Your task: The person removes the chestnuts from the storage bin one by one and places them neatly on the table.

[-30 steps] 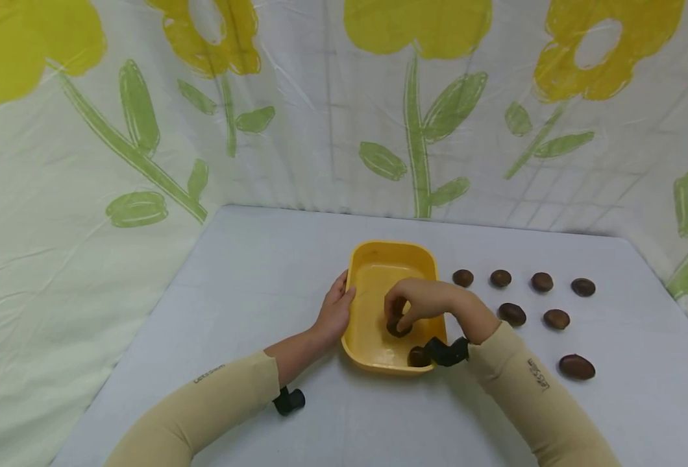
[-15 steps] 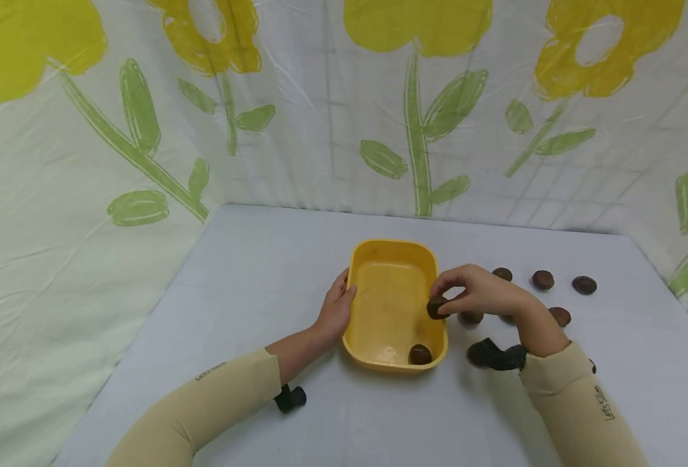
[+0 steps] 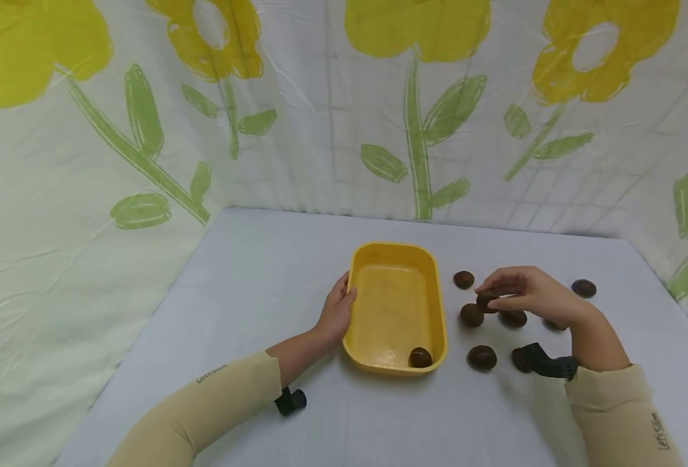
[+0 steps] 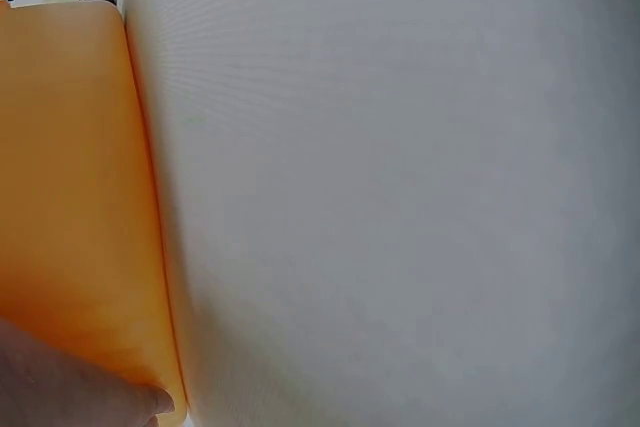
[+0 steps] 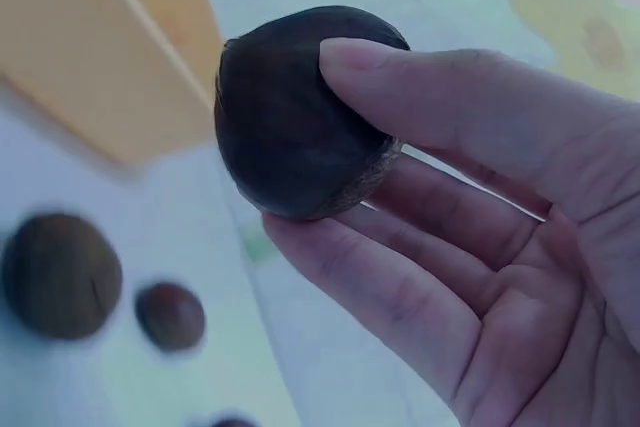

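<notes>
My left hand [image 3: 335, 310] holds the left wall of a yellow plastic box [image 3: 379, 350], with the thumb at the rim and fingers on the outer side. In the left wrist view a fingertip [image 4: 158, 402] lies against the box's orange-looking wall. One brown chestnut [image 3: 420, 357] lies in the box's near right corner. To the right of the box, my right hand [image 3: 539, 295] is raised over the table, pinching another chestnut [image 5: 300, 117] between thumb and fingers. Just below that hand in the head view is a loose chestnut [image 3: 471, 316].
Several chestnuts stand in rough rows right of the box, among them a back-left chestnut [image 3: 463, 280], a near chestnut [image 3: 482, 358] and a far-right chestnut [image 3: 583, 288]. A hanging cloth with painted flowers [image 3: 417, 130] closes off the table's [image 3: 274, 259] back edge.
The right hand has lifted a chestnut out of the box and carried it rightward past the rim, over the rows of chestnuts. The left hand and the box have stayed in place.
</notes>
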Motion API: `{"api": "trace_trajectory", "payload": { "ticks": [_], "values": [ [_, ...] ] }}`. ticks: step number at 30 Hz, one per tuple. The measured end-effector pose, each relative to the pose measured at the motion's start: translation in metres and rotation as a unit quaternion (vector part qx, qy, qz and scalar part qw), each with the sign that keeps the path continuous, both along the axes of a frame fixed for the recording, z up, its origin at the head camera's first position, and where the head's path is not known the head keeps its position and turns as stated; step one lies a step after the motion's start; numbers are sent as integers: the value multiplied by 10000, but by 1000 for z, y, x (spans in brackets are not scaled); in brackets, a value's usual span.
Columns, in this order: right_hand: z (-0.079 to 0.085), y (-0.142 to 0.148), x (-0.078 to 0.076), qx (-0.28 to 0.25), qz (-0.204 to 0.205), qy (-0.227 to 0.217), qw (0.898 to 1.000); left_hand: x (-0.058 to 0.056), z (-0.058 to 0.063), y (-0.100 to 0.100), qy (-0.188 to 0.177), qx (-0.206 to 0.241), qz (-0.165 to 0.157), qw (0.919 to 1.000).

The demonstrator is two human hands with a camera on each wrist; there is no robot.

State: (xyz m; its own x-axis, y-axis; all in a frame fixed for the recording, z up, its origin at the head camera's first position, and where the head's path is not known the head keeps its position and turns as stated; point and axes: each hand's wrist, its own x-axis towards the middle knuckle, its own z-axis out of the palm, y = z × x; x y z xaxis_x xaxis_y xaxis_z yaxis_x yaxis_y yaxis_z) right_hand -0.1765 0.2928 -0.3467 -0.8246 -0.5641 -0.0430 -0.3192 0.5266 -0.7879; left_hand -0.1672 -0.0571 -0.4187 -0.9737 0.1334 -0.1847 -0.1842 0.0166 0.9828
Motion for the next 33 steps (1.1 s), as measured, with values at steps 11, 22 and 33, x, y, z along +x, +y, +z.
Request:
{"api": "trace_trajectory", "payload": {
  "ticks": [11, 22, 33],
  "values": [
    [-13, 63, 24, -348, -1166, 176, 9924, 0, 0, 0, 20, 73, -38, 10000],
    [-35, 105, 41, -183, -2305, 98, 9728, 0, 1, -1, 133, -47, -47, 9999],
    [-52, 133, 53, 43, -3630, 39, 9318, -1, 0, -1, 90, -170, 15, 9998]
  ]
}}
